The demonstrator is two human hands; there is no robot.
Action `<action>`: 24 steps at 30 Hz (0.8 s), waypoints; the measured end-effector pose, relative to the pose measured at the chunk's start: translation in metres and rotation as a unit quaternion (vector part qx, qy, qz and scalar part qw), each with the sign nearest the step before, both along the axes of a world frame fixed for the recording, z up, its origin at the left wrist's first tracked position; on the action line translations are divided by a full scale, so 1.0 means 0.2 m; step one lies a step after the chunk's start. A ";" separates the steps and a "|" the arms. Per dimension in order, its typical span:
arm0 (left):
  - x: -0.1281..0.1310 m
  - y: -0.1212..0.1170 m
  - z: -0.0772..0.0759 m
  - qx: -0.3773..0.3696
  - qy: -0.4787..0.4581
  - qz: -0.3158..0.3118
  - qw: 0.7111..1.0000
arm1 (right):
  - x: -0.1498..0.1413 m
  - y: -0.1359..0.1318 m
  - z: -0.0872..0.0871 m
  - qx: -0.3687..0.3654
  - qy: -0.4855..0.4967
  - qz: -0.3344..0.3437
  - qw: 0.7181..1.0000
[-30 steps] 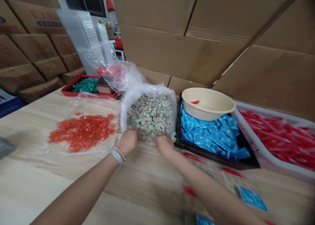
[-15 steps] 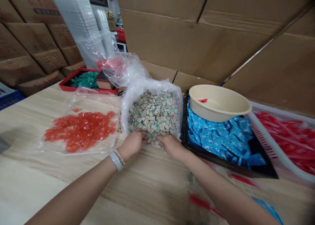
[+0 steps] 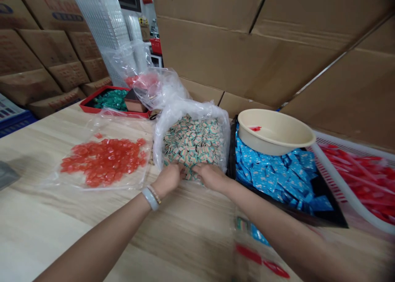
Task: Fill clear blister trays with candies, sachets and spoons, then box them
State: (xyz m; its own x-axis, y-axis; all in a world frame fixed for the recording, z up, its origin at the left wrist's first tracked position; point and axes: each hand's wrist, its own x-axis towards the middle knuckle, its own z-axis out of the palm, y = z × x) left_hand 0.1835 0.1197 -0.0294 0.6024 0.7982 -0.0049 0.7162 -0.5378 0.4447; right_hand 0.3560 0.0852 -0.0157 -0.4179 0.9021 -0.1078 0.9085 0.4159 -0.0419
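Where left hand point(image 3: 168, 179) touches, striped pieces point(image 3: 194, 141), ahead

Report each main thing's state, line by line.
Left hand: curled, at the striped pieces
Right hand: back upward, at the same pieces
Plastic bag: open, holding those pieces
Orange pieces: spread on clear plastic
Red tray: holding green pieces and a box
Cream basin: mouth up, red piece inside
Black tray: loaded with blue packets
White basket: loaded with red items

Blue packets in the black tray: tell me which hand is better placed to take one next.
Likely the right hand: it is nearer the blue packets; the left hand lies farther off.
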 end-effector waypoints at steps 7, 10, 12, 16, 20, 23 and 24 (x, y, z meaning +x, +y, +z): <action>-0.02 0.01 0.01 -0.005 -0.002 -0.033 0.999 | -0.02 0.01 0.00 -0.020 -0.023 -0.020 0.999; -0.02 0.02 -0.01 -0.005 0.008 -0.031 0.999 | -0.04 0.00 0.00 -0.010 -0.020 -0.025 0.999; -0.02 0.01 -0.01 -0.002 0.020 -0.024 1.000 | -0.05 -0.01 0.00 -0.003 -0.032 -0.031 0.999; -0.02 -0.05 0.02 0.008 0.036 -0.010 0.999 | -0.05 -0.04 -0.02 0.010 -0.043 -0.039 0.998; -0.04 -0.10 0.07 0.007 0.037 -0.012 0.999 | -0.01 -0.06 -0.03 0.022 0.009 -0.006 1.000; -0.04 -0.11 0.08 0.000 0.039 -0.008 0.999 | 0.02 -0.05 -0.03 0.011 0.041 0.006 0.999; -0.03 -0.10 0.07 -0.002 0.039 -0.005 0.999 | 0.03 -0.04 -0.03 0.004 0.046 0.009 0.999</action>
State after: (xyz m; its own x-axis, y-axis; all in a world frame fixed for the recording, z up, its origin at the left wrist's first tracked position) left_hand 0.1771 0.0992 -0.0148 0.6074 0.7926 -0.0542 0.7435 -0.5431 0.3902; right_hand 0.3616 0.0771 -0.0220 -0.4424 0.8947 -0.0616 0.8930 0.4332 -0.1220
